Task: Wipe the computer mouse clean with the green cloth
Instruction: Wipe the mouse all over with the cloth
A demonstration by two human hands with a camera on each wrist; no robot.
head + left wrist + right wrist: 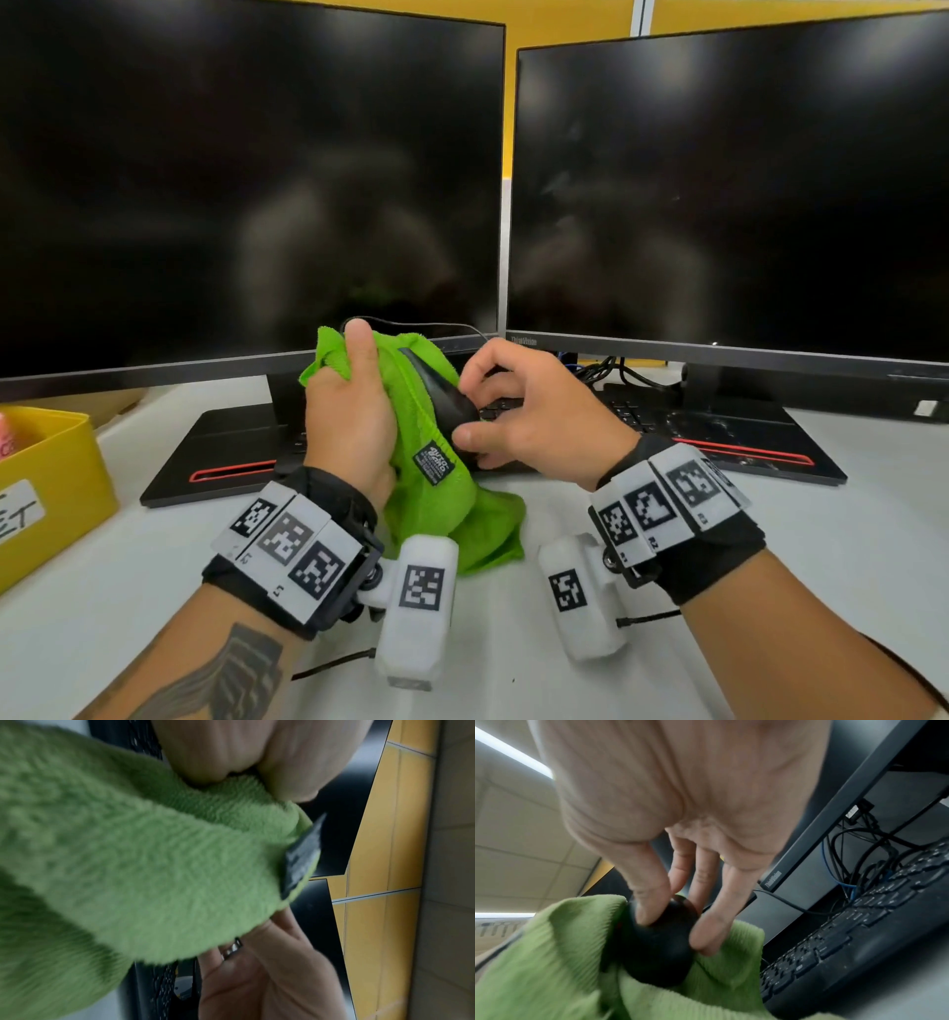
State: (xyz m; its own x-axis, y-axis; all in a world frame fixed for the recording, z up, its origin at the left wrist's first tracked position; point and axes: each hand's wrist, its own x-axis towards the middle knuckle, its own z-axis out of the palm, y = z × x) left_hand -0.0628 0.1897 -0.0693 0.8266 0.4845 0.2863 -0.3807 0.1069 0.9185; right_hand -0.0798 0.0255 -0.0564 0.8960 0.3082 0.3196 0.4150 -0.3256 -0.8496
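Observation:
A black computer mouse is held up above the desk, half wrapped in the green cloth. My left hand grips the cloth around the mouse's left side, thumb up at the top. My right hand pinches the mouse's rear end between thumb and fingers. In the right wrist view the mouse sits in the cloth with my fingertips on it. The cloth fills the left wrist view, with its black label at the edge. The mouse cable runs off behind.
Two dark monitors stand close behind my hands, on black bases with red stripes. A black keyboard lies under the right monitor, with tangled cables behind it. A yellow bin sits at the left on the white desk.

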